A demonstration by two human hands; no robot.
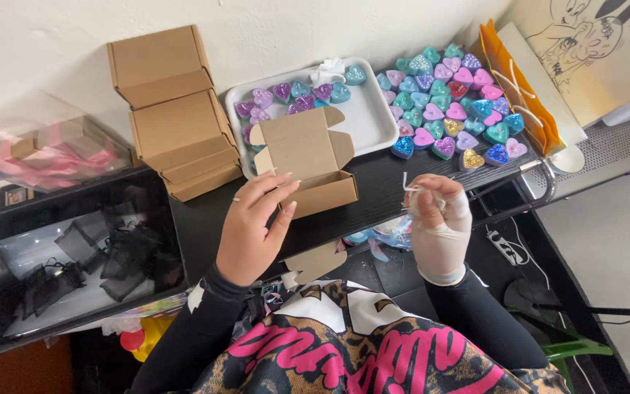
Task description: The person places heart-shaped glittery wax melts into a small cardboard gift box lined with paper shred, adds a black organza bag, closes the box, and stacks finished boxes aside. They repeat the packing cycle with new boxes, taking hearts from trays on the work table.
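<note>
Left hand [253, 226] steadies open cardboard box [308, 164] on black table [380, 186] (white wall behind); right hand [439, 219] pinches string [407, 188].

open box [308, 164] | brown cardboard, lid flaps up, upright at worktop's front edge, beside tray | white string [411, 188] | thin, bunched, raised above worktop's front edge

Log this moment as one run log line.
left hand: on open cardboard box | right hand: gloved, pinching white shreds | heart shapes beside white tray
</note>
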